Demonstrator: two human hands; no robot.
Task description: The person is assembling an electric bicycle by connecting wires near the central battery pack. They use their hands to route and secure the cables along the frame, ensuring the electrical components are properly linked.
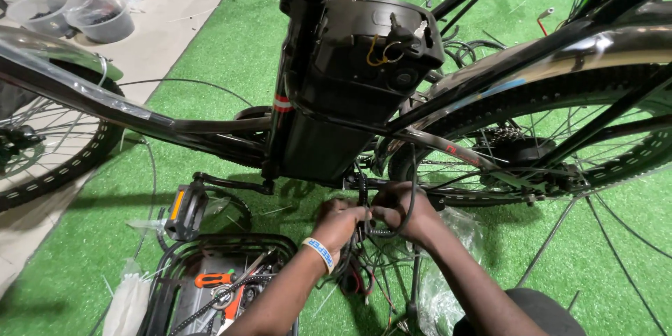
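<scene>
A black electric bicycle stands across the view, its battery case (pixel 350 77) upright behind the seat tube. My left hand (pixel 341 224) and my right hand (pixel 400 211) meet low under the frame, both closed on a bundle of black cables (pixel 365 227) near the bottom bracket. A white wristband circles my left wrist. The black pedal (pixel 183 211) with an orange reflector sticks out to the left of my hands. More wires hang below my fingers, partly hidden by them.
The rear wheel (pixel 560 147) with its hub motor fills the right, the front wheel (pixel 49 154) the left. A black wire basket (pixel 217 287) holding orange-handled tools sits at the lower left on green turf. Clear plastic tubs (pixel 105 17) stand at the top left.
</scene>
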